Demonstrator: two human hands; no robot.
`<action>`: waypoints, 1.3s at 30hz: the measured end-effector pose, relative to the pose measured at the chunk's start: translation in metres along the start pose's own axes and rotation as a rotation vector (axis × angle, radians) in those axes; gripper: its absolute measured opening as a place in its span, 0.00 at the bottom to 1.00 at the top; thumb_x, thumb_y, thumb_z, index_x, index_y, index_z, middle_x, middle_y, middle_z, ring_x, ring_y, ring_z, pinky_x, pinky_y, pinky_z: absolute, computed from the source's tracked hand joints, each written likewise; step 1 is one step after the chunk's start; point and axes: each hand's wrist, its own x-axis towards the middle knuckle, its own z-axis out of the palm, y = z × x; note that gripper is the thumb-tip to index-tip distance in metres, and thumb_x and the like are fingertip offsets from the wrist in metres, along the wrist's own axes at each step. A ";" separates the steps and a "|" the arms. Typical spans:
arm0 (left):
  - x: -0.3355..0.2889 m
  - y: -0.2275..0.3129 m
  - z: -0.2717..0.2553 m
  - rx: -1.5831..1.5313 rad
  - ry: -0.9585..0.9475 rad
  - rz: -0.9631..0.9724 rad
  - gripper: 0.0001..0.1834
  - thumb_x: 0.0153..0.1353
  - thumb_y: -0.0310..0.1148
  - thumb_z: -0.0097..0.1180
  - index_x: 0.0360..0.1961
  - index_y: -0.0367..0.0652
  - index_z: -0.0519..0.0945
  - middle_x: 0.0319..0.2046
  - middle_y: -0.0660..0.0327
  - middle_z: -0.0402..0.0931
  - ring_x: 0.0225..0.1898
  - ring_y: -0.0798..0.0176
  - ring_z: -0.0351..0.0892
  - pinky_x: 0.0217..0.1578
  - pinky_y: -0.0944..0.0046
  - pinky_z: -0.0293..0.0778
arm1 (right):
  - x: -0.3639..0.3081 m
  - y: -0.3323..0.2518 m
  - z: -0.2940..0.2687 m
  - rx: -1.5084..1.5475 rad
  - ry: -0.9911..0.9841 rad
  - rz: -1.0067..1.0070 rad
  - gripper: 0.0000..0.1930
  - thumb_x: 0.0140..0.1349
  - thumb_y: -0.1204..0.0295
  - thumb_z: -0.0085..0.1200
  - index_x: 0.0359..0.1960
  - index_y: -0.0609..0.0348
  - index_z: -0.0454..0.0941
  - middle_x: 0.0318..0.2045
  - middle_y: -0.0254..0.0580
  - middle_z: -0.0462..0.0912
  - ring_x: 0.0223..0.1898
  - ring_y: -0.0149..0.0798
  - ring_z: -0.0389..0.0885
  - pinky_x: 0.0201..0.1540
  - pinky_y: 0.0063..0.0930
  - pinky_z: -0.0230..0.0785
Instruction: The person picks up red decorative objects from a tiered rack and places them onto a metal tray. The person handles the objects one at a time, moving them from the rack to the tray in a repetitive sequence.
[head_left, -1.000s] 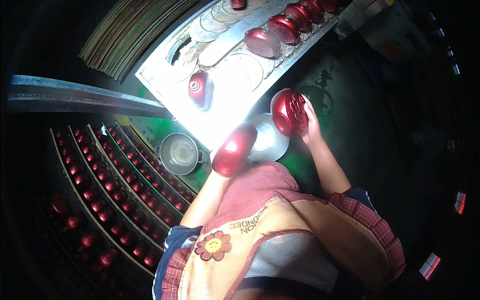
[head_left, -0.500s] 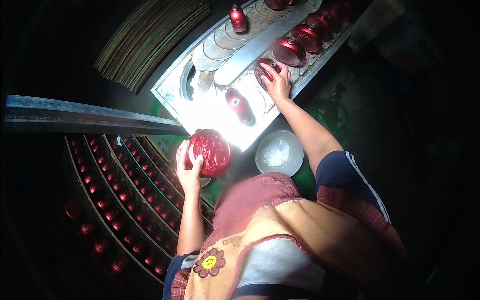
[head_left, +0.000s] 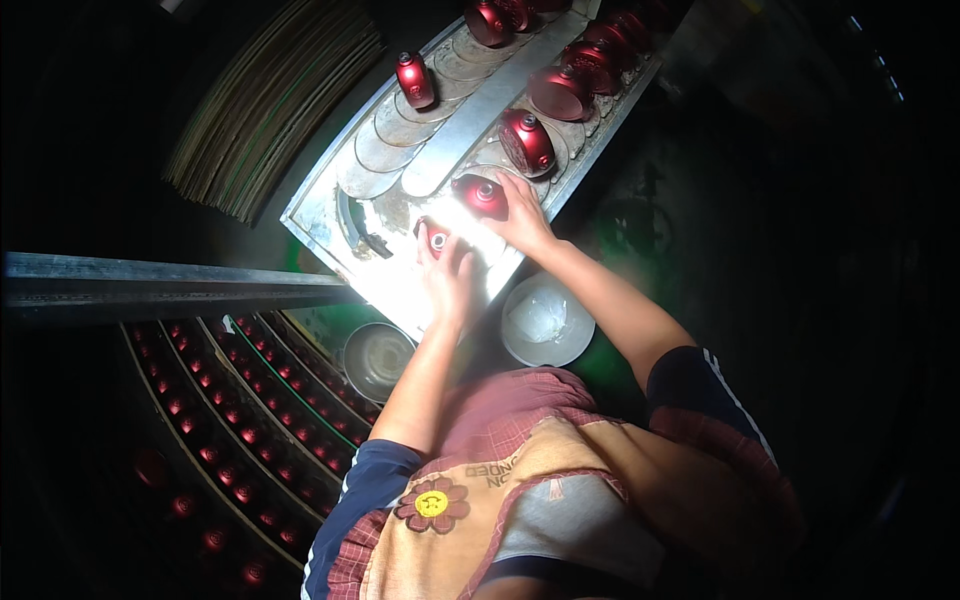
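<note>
At the near end of a metal conveyor (head_left: 312, 222), both hands work on glossy red flat-sided bottles with short necks. My left hand (head_left: 447, 283) reaches into the bright light, fingers closed about one bottle (head_left: 437, 240); glare washes out part of it. To its right, my right hand (head_left: 521, 214) grips the side of another red bottle (head_left: 482, 197), thumb low and fingers over the far side. Just beyond stands a third red bottle (head_left: 527, 143), apart from my fingers. Farther left, a single bottle (head_left: 414, 80) stands on the conveyor's other lane.
More red bottles (head_left: 595, 66) line the far right lane. A pale bowl (head_left: 549, 325) and a grey bowl (head_left: 379, 362) sit below the near end. A metal beam (head_left: 180, 275) runs left, above racks of small red pieces (head_left: 225, 430). Stacked thin boards (head_left: 270, 105) lie upper left.
My left hand has moved up from above the grey bowl to the conveyor, uncovering that bowl. My right hand stays at a bottle, its grip now lower on the side. The view has shifted.
</note>
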 end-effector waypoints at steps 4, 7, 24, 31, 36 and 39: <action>0.006 0.007 -0.003 0.003 -0.050 0.081 0.25 0.54 0.33 0.67 0.55 0.60 0.81 0.70 0.44 0.55 0.67 0.39 0.56 0.66 0.50 0.57 | 0.007 0.015 0.013 -0.034 0.035 0.129 0.39 0.47 0.69 0.69 0.64 0.49 0.65 0.58 0.48 0.70 0.61 0.54 0.67 0.63 0.42 0.63; -0.001 0.015 -0.007 -0.051 -0.051 0.099 0.25 0.55 0.31 0.66 0.55 0.62 0.81 0.69 0.42 0.56 0.66 0.41 0.58 0.65 0.51 0.58 | 0.014 0.027 0.010 0.000 0.087 0.079 0.40 0.45 0.67 0.71 0.62 0.55 0.65 0.59 0.49 0.70 0.63 0.53 0.65 0.65 0.40 0.61; -0.344 -0.020 -0.117 -0.523 0.144 -0.754 0.10 0.62 0.23 0.57 0.44 0.37 0.84 0.38 0.62 0.81 0.41 0.69 0.80 0.42 0.70 0.74 | -0.060 -0.022 -0.012 0.605 0.342 -0.167 0.23 0.59 0.83 0.55 0.58 0.61 0.68 0.53 0.44 0.71 0.55 0.38 0.73 0.53 0.30 0.72; -0.425 0.012 -0.121 -0.729 0.174 -0.529 0.12 0.64 0.26 0.56 0.48 0.38 0.82 0.43 0.62 0.80 0.38 0.72 0.78 0.41 0.72 0.74 | -0.261 -0.138 0.050 0.939 -0.567 -0.010 0.11 0.65 0.80 0.54 0.48 0.61 0.76 0.40 0.38 0.79 0.39 0.28 0.79 0.42 0.22 0.75; -0.492 0.011 -0.200 -0.744 0.298 -0.388 0.12 0.63 0.26 0.55 0.47 0.40 0.82 0.43 0.59 0.81 0.45 0.67 0.79 0.48 0.65 0.74 | -0.360 -0.207 0.074 0.832 -0.740 -0.130 0.11 0.65 0.81 0.52 0.48 0.62 0.76 0.40 0.35 0.79 0.40 0.27 0.77 0.41 0.20 0.72; -0.570 -0.002 -0.279 -0.781 0.488 -0.402 0.11 0.64 0.25 0.55 0.47 0.40 0.82 0.45 0.60 0.80 0.47 0.66 0.78 0.49 0.66 0.74 | -0.413 -0.269 0.103 0.820 -0.884 -0.123 0.10 0.62 0.84 0.51 0.45 0.63 0.77 0.41 0.35 0.77 0.42 0.27 0.76 0.44 0.20 0.69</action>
